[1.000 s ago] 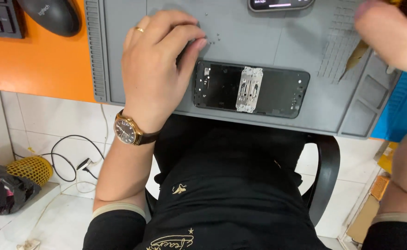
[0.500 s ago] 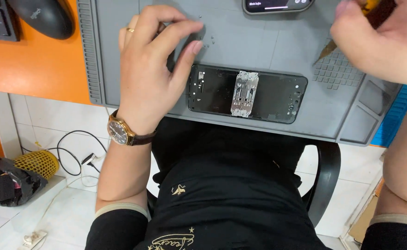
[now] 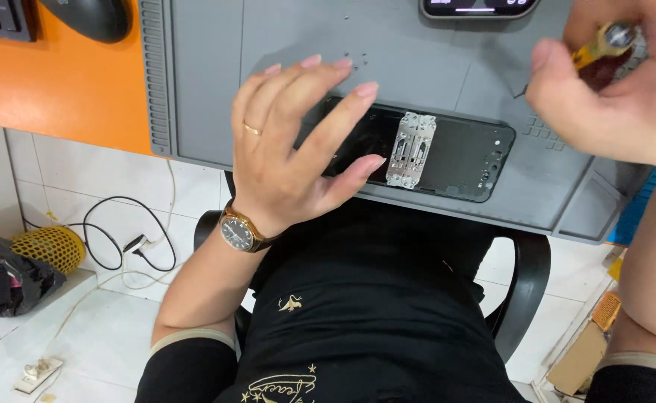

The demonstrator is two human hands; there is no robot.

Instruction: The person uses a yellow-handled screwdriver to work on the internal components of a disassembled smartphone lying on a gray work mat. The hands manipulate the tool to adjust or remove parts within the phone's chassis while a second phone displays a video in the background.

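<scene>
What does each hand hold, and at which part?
The right hand grips a yellow-handled screwdriver by its handle. The left hand holds nothing; it rests spread on the opened phone.

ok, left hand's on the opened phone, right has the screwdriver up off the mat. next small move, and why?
Probably lower the screwdriver tip toward the silver plate. The left hand already rests over the phone on the grey mat, while the right hand holds the tool raised beside it, tip clear of the phone.

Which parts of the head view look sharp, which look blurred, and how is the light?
Head view: even, soft light, no hard shadows or glare; left hand and opened phone sharp on the grey mat; right hand with yellow-handled tool slightly soft, close to the lens.
</scene>
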